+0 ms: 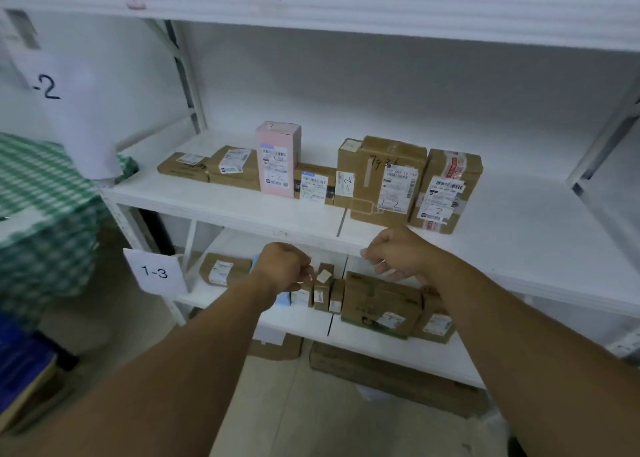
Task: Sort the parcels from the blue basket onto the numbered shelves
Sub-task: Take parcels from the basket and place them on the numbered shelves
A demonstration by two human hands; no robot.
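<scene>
My left hand (284, 268) reaches into shelf 1-3 (301, 318), its fingers curled against the upper left edge of a small upright brown box (324, 285). A blue parcel (282, 299) shows behind that wrist. My right hand (398, 256) hovers beside it with loosely curled fingers and holds nothing, just above a large flat brown box (381, 306). Shelf 1-2 (242, 203) above carries a row of labelled parcels, among them a pink box (278, 158) and a tall brown box (388, 176).
A "1-3" paper tag (154, 271) hangs at the left post. More brown parcels (225, 269) (434, 325) lie on shelf 1-3. A long carton (381, 370) lies on the floor under it. Something under green checked cloth (45, 214) stands at left, above a blue basket (17, 363).
</scene>
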